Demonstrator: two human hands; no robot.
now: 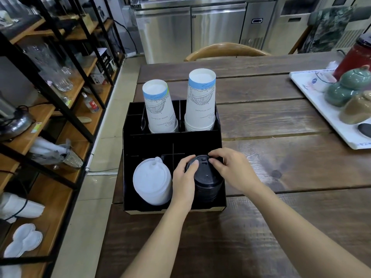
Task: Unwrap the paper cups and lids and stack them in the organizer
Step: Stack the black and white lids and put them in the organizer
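Note:
A black organizer stands on the wooden table. Two stacks of upside-down white paper cups with blue bands fill its back compartments, the left stack and the taller right stack. A stack of white lids leans in the front left compartment. A stack of black lids sits in the front right compartment. My left hand grips the black stack's left side, and my right hand pinches its top rim from the right.
A white tray with ceramic jars and a red pot lies at the table's right. A wooden chair back stands behind the table. Open shelves with glassware and lids line the left side.

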